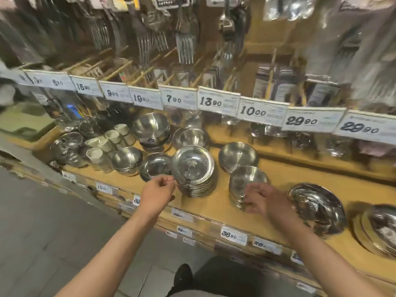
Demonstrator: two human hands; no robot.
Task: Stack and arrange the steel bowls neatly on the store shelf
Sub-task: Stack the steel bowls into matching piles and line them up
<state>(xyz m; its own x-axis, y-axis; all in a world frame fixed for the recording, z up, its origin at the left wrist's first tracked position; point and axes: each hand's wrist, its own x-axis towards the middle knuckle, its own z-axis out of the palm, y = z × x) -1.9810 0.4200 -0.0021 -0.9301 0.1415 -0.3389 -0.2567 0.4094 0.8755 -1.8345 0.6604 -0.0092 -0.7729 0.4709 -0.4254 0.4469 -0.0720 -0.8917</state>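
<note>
Two bare hands reach over the front edge of the wooden shelf [214,202]. The left hand [157,192] has thumb and forefinger pinched narrowly on the rim of the tall stack of shallow steel bowls [194,171], which stands just to its right, between the two hands; about six rims can be counted in that stack. The right hand [262,200] is loosely open, fingers spread, with the fingertips touching the near side of a shorter stack of bowls [246,181]; its layers are too blurred to count. Behind the left hand, one single bowl [154,166] leans against the tall stack. Beyond the right hand lies one flat bowl [237,156]. Further back from the left hand stand two deeper bowls [151,127], and beside them one more stack [127,159]. Right of the right hand lie two large dishes [317,206]. A cluster of about five cream cups [107,142] sits well left of the left hand. Price tags [217,101] run overhead.
</note>
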